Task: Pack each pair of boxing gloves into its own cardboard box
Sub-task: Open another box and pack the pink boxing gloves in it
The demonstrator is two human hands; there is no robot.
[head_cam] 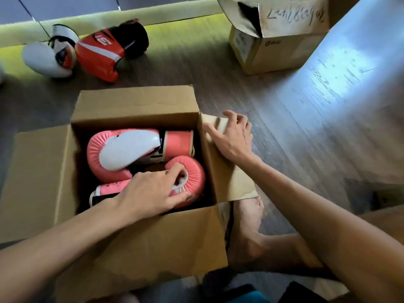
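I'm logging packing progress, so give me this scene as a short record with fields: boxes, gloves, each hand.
near box: flaps open
inside it: far pink glove, near pink glove
left hand: grips near pink glove
right hand: holds right flap
unpacked: red glove, white glove
far box: open, contents not visible

The floor is laid in dark grey-brown wood-grain planks, with seams running diagonally towards the upper right. Along its far edge a pale yellow-green skirting strip is set, topped by grey wall panels divided by thin dark seams. A broad patch of bluish-white light is thrown across the planks at the right, while the left is kept in shadow.
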